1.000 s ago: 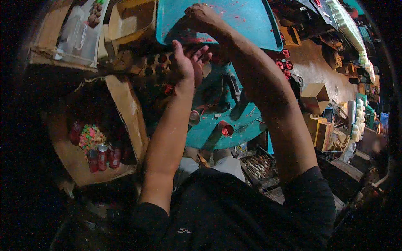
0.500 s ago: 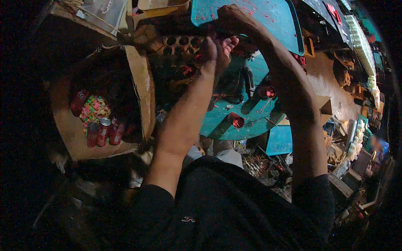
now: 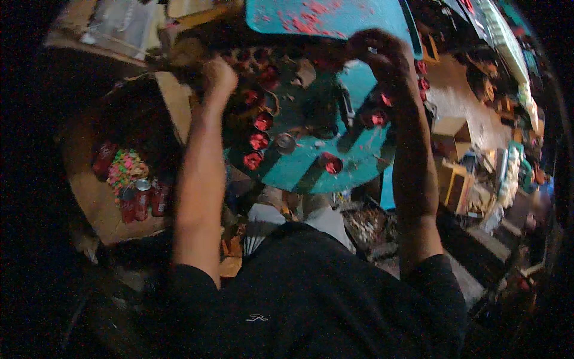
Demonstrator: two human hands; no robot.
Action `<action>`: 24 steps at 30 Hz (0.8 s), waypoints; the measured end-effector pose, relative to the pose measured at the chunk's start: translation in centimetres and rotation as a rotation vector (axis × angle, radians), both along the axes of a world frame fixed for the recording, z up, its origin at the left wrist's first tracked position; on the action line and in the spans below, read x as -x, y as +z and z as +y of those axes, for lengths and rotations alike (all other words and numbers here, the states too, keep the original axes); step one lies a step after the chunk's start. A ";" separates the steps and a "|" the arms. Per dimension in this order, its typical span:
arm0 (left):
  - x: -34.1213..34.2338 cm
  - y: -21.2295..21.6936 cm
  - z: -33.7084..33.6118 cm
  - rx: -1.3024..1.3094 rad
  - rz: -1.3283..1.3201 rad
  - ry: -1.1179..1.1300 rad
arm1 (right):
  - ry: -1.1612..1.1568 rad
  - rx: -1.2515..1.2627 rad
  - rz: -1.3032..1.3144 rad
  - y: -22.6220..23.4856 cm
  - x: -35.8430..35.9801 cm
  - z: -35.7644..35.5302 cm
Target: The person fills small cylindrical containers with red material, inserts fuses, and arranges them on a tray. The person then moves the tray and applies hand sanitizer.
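Observation:
My left hand (image 3: 218,75) is raised and clenched in a fist, close to a brown cardboard edge (image 3: 179,107); nothing shows in it. My right hand (image 3: 379,51) curls over the lower right edge of a flat teal panel (image 3: 323,18) spattered with red. Below both hands lies a round teal disc (image 3: 359,161) that carries several dark posts with red caps (image 3: 258,140) and a small metal cap (image 3: 286,143). The picture is dark and blurred with motion.
An open cardboard box (image 3: 89,197) at my left holds red cans (image 3: 142,197) and a bag of coloured sweets (image 3: 124,167). Small wooden boxes (image 3: 454,179) and clutter crowd the brown surface on the right. My dark shirt fills the lower middle.
My hands were together at the panel's lower edge. The left has since drawn away to the left into a fist, while the right stays at the panel. The view has tilted.

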State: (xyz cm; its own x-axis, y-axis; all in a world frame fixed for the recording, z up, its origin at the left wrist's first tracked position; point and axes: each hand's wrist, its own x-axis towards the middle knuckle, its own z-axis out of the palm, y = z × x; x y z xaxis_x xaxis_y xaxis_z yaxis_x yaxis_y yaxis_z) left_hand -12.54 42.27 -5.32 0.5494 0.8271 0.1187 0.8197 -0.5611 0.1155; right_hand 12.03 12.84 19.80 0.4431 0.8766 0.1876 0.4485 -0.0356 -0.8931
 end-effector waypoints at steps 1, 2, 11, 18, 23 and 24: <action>-3.8 0.5 -1.7 0.062 0.032 -0.194 | -0.076 -0.022 0.243 -1.2 0.8 -5.5; -3.9 2.1 -2.2 0.097 0.095 -0.321 | -0.168 0.094 0.372 -3.6 2.3 -9.0; -2.2 -8.9 2.0 0.240 -0.324 -0.401 | -0.325 0.376 0.159 -13.3 16.4 -20.7; -3.2 2.6 -4.8 0.249 -0.317 -0.304 | -0.596 0.293 0.355 -15.7 18.4 -23.6; 2.7 10.7 -25.9 0.762 -0.501 -0.796 | -0.627 0.353 0.465 -16.7 18.3 -24.7; 3.2 10.5 -28.7 0.770 -0.447 -0.831 | -0.614 0.372 0.444 -16.6 18.4 -24.8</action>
